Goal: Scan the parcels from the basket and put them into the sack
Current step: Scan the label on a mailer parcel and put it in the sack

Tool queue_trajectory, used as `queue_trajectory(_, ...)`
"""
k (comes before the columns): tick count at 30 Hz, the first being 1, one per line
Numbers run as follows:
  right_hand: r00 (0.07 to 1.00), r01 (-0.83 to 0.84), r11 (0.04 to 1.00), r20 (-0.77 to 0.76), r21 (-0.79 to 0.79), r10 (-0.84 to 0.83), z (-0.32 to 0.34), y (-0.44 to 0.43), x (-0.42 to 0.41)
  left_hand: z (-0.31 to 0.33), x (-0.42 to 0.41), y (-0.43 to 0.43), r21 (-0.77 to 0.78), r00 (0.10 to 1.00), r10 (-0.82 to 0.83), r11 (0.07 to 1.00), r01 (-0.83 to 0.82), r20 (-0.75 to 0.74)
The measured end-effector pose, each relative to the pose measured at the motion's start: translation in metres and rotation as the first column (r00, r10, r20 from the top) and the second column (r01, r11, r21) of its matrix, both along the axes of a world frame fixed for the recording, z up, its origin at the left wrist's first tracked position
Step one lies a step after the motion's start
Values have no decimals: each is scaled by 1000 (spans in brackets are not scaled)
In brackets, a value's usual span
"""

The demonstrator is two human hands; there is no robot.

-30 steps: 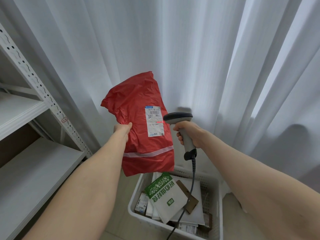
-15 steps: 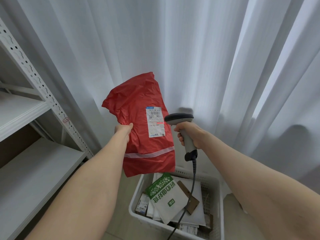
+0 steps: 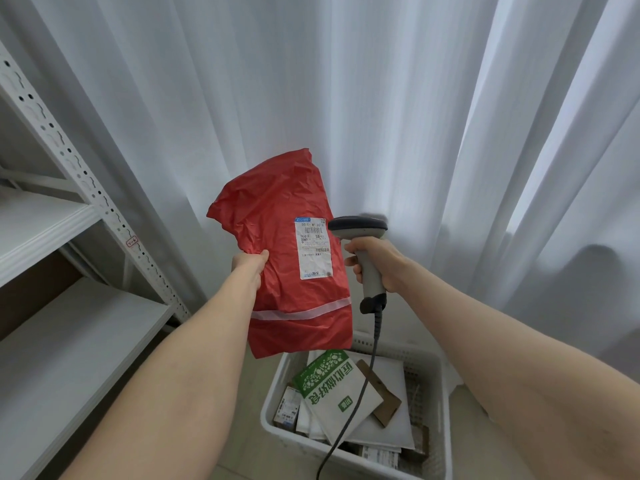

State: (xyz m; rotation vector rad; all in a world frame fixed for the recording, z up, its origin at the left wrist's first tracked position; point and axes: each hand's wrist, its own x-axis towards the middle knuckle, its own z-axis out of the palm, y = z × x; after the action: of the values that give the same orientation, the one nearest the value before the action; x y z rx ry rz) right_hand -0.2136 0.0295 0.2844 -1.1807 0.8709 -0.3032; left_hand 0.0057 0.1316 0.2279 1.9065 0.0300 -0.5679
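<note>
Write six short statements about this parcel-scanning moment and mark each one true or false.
1. The left hand holds a red parcel by its edge. True.
2. The right hand is empty. False: it grips a scanner.
3. The parcel's white label faces the camera. True.
4. The basket below is empty. False: a green-and-white packet lies on top of others in it.
5. The scanner is cordless. False: a cable hangs from its handle over the basket.
6. Metal shelves stand to the left. True.
</note>
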Motion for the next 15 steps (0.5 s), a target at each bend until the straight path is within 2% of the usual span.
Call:
queue_trajectory(9, 1000, -15, 1000, -23, -11, 15, 3, 10, -5, 2, -5, 18, 13, 1000, -2, 1000, 2, 5)
queue_trajectory(15, 998, -7, 1000, 56, -28, 9, -1, 31, -14, 12, -20, 50, -63, 999, -41, 997, 39, -33)
